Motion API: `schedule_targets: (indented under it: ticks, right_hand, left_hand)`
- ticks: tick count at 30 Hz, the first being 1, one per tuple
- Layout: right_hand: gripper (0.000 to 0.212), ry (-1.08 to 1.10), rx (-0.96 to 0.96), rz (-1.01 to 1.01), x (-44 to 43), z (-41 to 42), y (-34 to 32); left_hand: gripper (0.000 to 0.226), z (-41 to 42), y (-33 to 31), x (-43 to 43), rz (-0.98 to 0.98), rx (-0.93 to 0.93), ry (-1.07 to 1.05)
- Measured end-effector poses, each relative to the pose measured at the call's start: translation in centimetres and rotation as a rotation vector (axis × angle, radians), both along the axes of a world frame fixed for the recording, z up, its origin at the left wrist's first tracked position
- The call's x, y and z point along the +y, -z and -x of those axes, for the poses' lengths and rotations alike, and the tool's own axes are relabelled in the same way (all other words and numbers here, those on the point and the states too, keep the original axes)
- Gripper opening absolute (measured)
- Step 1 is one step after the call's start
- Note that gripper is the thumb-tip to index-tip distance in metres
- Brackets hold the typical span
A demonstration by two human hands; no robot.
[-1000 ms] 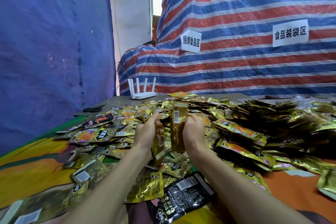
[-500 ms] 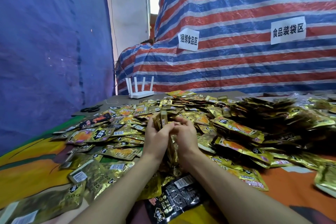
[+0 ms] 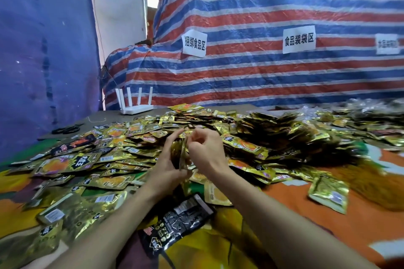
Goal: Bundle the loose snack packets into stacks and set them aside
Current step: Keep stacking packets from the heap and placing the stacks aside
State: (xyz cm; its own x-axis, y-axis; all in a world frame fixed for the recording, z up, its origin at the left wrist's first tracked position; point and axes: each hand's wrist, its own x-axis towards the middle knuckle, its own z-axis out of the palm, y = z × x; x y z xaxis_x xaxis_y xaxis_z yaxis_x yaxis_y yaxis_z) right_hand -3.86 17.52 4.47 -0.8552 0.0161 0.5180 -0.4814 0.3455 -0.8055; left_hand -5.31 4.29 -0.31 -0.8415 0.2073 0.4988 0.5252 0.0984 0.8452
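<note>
Over the littered bench [image 3: 109,117], your left hand [image 3: 168,160] and right hand [image 3: 207,150] grip one stack [image 3: 181,152]; square its edges.

Two legible signs, both white paper sheets with black print, on the striped tarp [image 3: 262,76].
Left sign [image 3: 194,43] reads 捆绑食品区.
Middle sign [image 3: 299,39] reads 食品装袋区.
Third sign [image 3: 388,43], far right, has the same format but is too blurred to read.
Gold packets [image 3: 72,162] carry a black badge with white characters. It looks like three, the last possibly 王; not confident on the rest. The same badge repeats across the pile, smaller and unreadable.
White barcode stickers [image 3: 54,215] sit on packet backs, digits too small.
Black packet [image 3: 183,218] has a white print block plus a barcode, nothing resolvable.
</note>
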Motion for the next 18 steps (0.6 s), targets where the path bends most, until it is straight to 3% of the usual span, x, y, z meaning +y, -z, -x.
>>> schedule_targets:
  ticks: [3, 7, 14, 18]
  right_hand:
    - [0.014, 0.049, -0.019, -0.277, 4.5, -1.4, 0.1]
    - [0.020, 0.280, -0.070, -0.509, 12.8, -2.6, -0.5]
    - [0.010, 0.690, -0.459, -1.000, 27.6, -3.9, -1.8]
    - [0.025, 0.602, -0.596, -1.104, 30.2, -4.8, -0.5]
  left_hand:
    - [0.094, -0.7, -0.5, 0.4, 0.062, 0.036, -0.012]
    - [0.098, -1.1, -0.7, 0.9, 0.170, 0.061, 0.016]
    - [0.099, -1.0, -0.5, 0.9, 0.196, 0.072, 0.009]
    - [0.098, -0.7, -0.4, 0.9, 0.178, 0.059, 0.025]
